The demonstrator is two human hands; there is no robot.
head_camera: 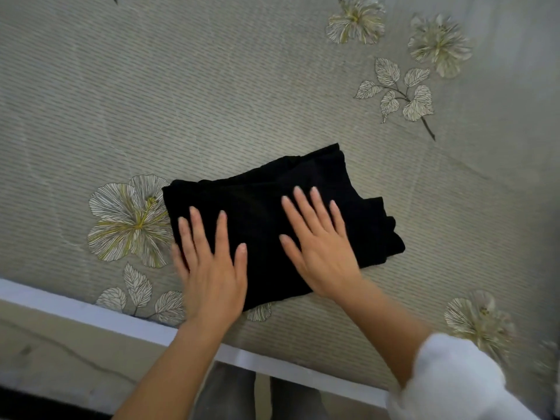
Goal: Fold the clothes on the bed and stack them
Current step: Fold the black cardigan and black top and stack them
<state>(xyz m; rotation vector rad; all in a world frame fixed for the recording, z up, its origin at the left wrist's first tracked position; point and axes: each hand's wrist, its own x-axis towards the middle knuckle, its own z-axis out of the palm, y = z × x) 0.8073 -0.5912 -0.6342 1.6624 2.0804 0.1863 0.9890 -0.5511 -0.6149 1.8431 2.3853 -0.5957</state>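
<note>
Centrally, a black garment (272, 213) lies folded into a compact, layered rectangle on the bed (212, 86), near its front edge and beside a printed flower. Left hand (212, 268) and right hand (321, 247) rest flat on the bundle, fingers straight and spread, gripping nothing; both appear to be pressing the folds down. Progress, as judged: this piece looks fully folded or nearly so, with smoothing the likely step in hand. Layer edges at the right side sit slightly uneven. No other clothes and no stack show in view, so how many items remain, and where the pile is to go, cannot be told.
</note>
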